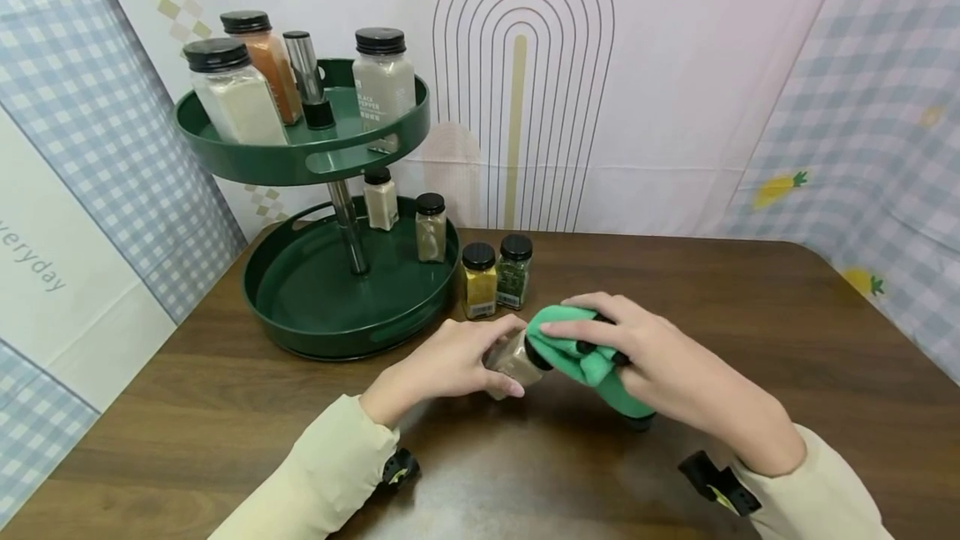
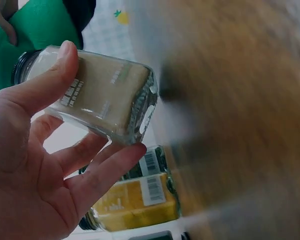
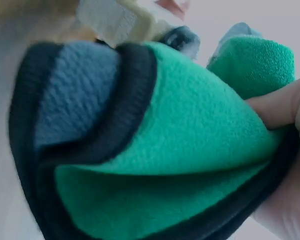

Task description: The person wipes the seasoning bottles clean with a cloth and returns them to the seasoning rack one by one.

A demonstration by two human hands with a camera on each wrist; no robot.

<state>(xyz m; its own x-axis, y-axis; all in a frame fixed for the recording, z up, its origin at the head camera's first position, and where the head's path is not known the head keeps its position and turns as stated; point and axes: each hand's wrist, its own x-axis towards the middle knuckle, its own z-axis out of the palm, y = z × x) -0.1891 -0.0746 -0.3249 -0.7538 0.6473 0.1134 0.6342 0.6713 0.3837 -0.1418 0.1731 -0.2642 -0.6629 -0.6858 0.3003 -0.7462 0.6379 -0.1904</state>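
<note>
Tilted on its side, a glass jar point(image 1: 514, 362) of pale powder is held in my left hand point(image 1: 454, 359). In the left wrist view the thumb of my left hand point(image 2: 45, 165) presses the front of the jar point(image 2: 97, 92), with the other fingers under it. My right hand point(image 1: 645, 348) grips a green cloth point(image 1: 592, 365) with dark edging, laid over the jar's black lid. The right wrist view shows the folded cloth point(image 3: 200, 115) close up, pinched by my right hand point(image 3: 285, 107); the cloth hides part of the lid.
A two-tier green turntable point(image 1: 337, 340) stands at the left, with several jars and a silver-black grinder point(image 1: 306, 77) on it. Right beside it stand a yellow-filled jar point(image 1: 479, 282) and a jar of green flakes point(image 1: 514, 273). A patterned cloth backdrop point(image 1: 675, 65) hangs behind the wooden table point(image 1: 750, 315).
</note>
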